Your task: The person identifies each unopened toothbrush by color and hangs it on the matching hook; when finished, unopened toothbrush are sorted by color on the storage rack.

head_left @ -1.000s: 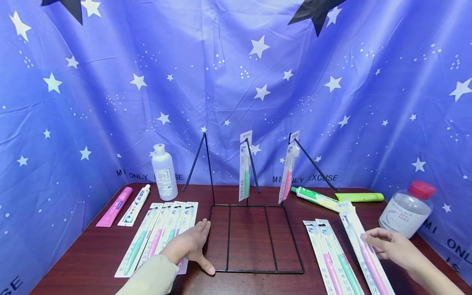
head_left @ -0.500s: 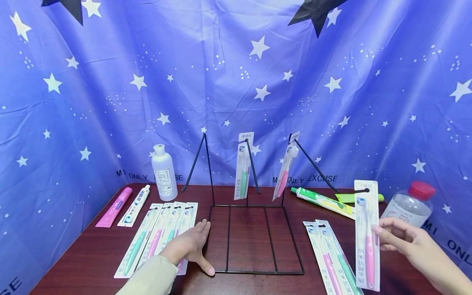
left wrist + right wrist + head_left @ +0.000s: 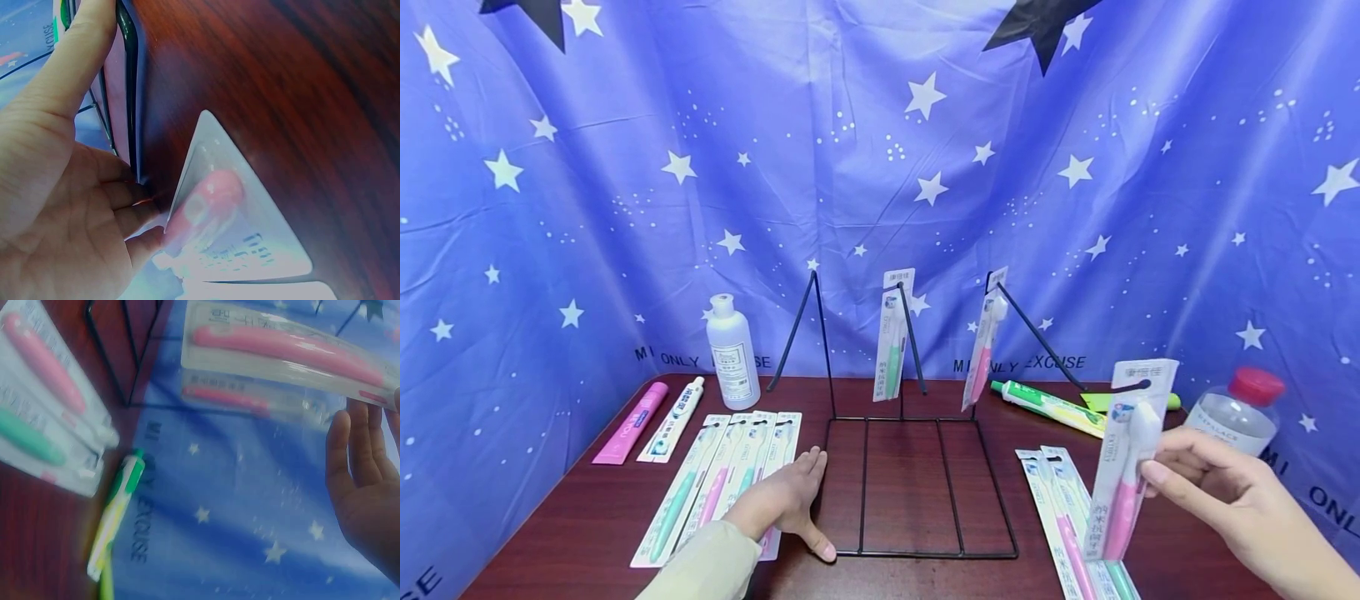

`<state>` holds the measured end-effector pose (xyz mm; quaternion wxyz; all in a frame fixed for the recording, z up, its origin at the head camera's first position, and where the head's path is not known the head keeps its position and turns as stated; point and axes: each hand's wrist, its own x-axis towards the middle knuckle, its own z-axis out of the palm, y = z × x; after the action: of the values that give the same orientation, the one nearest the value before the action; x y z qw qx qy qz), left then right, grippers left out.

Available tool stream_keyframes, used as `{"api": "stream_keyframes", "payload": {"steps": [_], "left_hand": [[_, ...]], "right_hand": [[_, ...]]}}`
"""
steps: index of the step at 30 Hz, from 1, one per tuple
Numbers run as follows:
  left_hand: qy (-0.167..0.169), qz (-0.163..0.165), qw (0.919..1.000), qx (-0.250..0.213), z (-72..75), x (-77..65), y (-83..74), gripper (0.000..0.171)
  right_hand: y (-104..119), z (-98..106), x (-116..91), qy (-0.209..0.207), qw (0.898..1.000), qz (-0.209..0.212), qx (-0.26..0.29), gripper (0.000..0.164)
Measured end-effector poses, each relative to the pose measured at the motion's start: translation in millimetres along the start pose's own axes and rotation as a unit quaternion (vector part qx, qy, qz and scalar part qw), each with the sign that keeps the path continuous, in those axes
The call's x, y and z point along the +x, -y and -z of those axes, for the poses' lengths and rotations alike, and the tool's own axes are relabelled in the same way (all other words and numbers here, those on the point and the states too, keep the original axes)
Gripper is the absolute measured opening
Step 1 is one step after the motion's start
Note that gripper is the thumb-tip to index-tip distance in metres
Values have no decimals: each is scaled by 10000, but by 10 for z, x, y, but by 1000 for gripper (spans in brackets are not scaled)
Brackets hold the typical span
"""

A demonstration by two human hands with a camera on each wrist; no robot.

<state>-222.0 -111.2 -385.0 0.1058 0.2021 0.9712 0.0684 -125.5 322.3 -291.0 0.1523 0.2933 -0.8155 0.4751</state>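
My right hand [image 3: 1221, 487] pinches a packaged pink toothbrush [image 3: 1122, 508] by its edge, between thumb and fingers. The pack stands nearly upright, overlapping two packaged toothbrushes, one pink [image 3: 1070, 542] and one green, on the table. In the right wrist view the held pink toothbrush [image 3: 281, 350] runs across the top. My left hand [image 3: 788, 500] lies with straight fingers along the left side of a black wire rack [image 3: 862, 492], thumb at its front wire. A green toothbrush pack [image 3: 892, 350] and a pink one [image 3: 983, 358] hang on the rack's middle and right hooks.
Several toothbrush packs [image 3: 688, 492] lie left of the rack, partly under my left forearm. Beyond them are two toothpaste tubes [image 3: 634, 423] and a white bottle [image 3: 733, 354]. At the right are a green-and-white tube [image 3: 1048, 407] and a red-capped bottle [image 3: 1232, 421].
My right hand has lifted the pink toothbrush pack off the table at the right, raised it upright and moved it slightly left, turning it. The left hand keeps its place.
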Motion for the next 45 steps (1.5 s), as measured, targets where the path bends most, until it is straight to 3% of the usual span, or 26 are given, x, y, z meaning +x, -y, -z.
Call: {"api": "stream_keyframes", "payload": {"steps": [2,5,8,11,16,21,26,33,45], "left_hand": [[-17,-20,10000,1,-3,1,2,129],[-36,-45,10000,4,-6,0,3,129],[-46,-45,10000,0,-7,-3,4,129],[-48,-40,10000,7,-11,-4,3,129],[-47,-29,10000,44,-20,1,6,130],[-50,-20,10000,36,-22,4,2,129],[-46,-11,10000,39,-20,1,-18,129],[-59,-22,9999,104,-25,13,-57,129],[18,33,9998,202,-19,30,-101,128]], "right_hand": [[41,-57,54,197,9990,220,322,31],[101,-134,118,370,9989,206,195,28],[153,-189,154,388,9981,-98,-463,23],[155,-225,185,360,9976,-173,-563,21],[108,-280,249,216,9972,-432,-580,16],[39,-330,379,101,9957,-897,-229,11],[-26,-390,571,-36,9888,-1494,51,20],[-159,-453,863,-77,9803,-1832,728,29],[-407,-443,1227,-40,9835,-1776,353,45]]}}
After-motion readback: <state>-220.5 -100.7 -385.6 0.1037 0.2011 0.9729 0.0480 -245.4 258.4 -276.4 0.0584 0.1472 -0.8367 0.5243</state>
